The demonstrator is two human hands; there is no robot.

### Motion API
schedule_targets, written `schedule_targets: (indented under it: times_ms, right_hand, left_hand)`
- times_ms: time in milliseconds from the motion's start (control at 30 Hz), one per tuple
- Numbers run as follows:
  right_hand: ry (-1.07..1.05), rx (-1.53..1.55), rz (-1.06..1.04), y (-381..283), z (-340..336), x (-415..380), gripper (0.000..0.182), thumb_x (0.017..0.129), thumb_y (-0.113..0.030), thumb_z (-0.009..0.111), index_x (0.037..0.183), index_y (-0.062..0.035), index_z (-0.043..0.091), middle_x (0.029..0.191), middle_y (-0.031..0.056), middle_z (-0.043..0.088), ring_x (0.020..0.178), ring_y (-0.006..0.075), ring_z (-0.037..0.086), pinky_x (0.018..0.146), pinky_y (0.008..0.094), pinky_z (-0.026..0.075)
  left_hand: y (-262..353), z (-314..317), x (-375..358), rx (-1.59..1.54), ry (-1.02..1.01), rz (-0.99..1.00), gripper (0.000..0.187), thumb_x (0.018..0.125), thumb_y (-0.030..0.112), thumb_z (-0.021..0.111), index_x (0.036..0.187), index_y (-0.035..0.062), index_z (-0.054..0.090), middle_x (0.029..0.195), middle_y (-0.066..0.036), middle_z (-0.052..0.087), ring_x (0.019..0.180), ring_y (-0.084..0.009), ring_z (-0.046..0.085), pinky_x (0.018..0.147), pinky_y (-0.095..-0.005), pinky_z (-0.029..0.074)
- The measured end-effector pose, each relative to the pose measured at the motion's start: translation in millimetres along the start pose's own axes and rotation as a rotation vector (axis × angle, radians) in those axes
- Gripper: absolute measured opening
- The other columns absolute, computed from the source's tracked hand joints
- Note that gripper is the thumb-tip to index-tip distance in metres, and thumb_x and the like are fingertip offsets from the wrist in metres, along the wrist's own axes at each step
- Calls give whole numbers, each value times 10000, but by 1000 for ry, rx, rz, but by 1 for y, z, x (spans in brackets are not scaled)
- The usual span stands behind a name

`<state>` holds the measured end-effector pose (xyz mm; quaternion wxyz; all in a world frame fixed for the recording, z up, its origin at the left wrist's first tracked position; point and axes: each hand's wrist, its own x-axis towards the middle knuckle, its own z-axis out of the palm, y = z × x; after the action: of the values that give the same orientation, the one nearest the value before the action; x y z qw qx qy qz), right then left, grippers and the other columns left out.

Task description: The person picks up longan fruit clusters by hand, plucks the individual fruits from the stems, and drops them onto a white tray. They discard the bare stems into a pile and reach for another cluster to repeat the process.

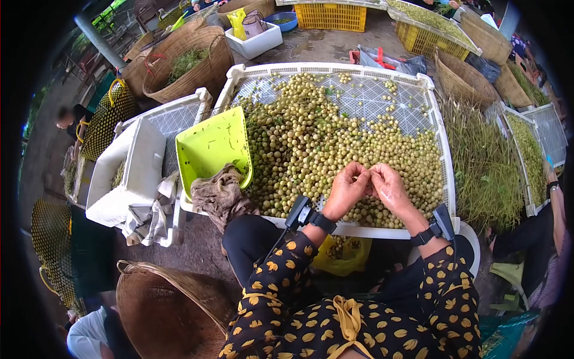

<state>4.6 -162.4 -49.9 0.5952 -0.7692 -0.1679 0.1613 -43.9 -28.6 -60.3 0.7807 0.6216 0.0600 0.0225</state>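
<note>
No legible text or labels

Lime-green plastic scoop (212, 145) with brown rag (220, 194) at its lower edge; white foam box (128, 173) at left; woven baskets (188, 63) behind; yellow crates (330, 16) at rear; green stems heap (481, 161) at right.

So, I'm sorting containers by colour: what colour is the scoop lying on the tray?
Bright lime green scoop, clearest in the head view.

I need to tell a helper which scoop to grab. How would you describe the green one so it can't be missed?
Find the big white tray heaped with small yellow-green fruit. At its left edge leans a lime-green plastic scoop, the only bright flat-sided thing there, above a crumpled brown cloth.
</note>
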Motion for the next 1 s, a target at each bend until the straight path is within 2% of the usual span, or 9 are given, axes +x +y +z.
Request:
schedule_targets:
  times_ms: [133, 233, 333, 400, 500, 600, 700, 867, 1000]
  right_hand:
    - [6, 63, 103, -2, -5, 3, 116, 913, -140, 514, 875, -32, 532, 656, -5, 520, 510, 51, 478, 427, 210, 383]
    - [31, 253, 151, -9, -10, 7, 109, 911, -140, 517, 868, -40, 525, 701, 10, 529, 494, 56, 477, 411, 211, 369]
    - [31, 316, 127, -22, -15, 8, 70, 897, -106, 497, 905, -39, 514, 744, 32, 536, 493, 62, 483, 425, 204, 399]
    - [9, 307, 88, -23, -22, 14, 86, 881, -74, 482, 954, -36, 509, 760, 45, 547, 510, 62, 493, 450, 201, 423]
    - [16, -119, 10, -14, -28, 34, 112, 858, -68, 497, 929, -15, 567, 776, 68, 557, 572, 117, 535, 512, 255, 455]
    - [80, -624, -376, -24, -19, 41, 131, 835, -95, 540, 911, -1, 592, 805, 101, 559, 671, 216, 578, 613, 333, 483]
    - [-8, -936, -325, -32, -6, 52, 172, 815, -139, 585, 920, -3, 599, 867, 127, 553, 781, 299, 585, 711, 390, 481]
    - [5, -1119, -616, -7, 3, 72, 134, 773, -128, 618, 891, -64, 627, 876, 102, 550, 834, 291, 581, 730, 414, 492]
    - [-71, -1180, -462, -12, 11, 78, 75, 780, -110, 604, 813, -49, 632, 819, 101, 548, 759, 287, 581, 695, 410, 495]
  left_hand:
    - [11, 2, -5, 205, -38, -3, 139, 904, 155, 539, 894, 20, 510, 754, -14, 560, 618, -84, 601, 529, -205, 487]
    - [8, -1, -4, 148, -79, -40, 133, 897, 156, 545, 882, 27, 517, 745, -12, 555, 603, -86, 602, 522, -207, 485]
    - [9, -7, 0, 315, 95, 110, 130, 901, 162, 538, 879, 34, 528, 729, -4, 551, 567, -82, 589, 516, -205, 480]
    - [23, -17, 2, 104, 201, 30, 126, 904, 173, 538, 880, 49, 542, 768, -13, 575, 530, -79, 571, 482, -203, 455]
    - [45, -40, -2, -199, 296, 19, 131, 908, 192, 538, 885, 65, 517, 862, -65, 628, 526, -85, 568, 484, -208, 451]
    - [45, -46, -14, -256, 311, -3, 143, 911, 210, 538, 889, 72, 510, 869, -58, 624, 546, -82, 565, 501, -209, 458]
    - [41, -43, -29, -294, 272, -29, 153, 919, 217, 530, 879, 71, 503, 844, -46, 612, 548, -81, 561, 498, -203, 456]
    - [36, -48, -30, -333, 241, -23, 148, 921, 205, 529, 889, 64, 497, 847, -51, 608, 543, -77, 556, 485, -197, 445]
    - [36, -49, -25, -336, 274, -28, 155, 925, 213, 524, 901, 63, 496, 848, -51, 607, 539, -73, 549, 484, -195, 440]
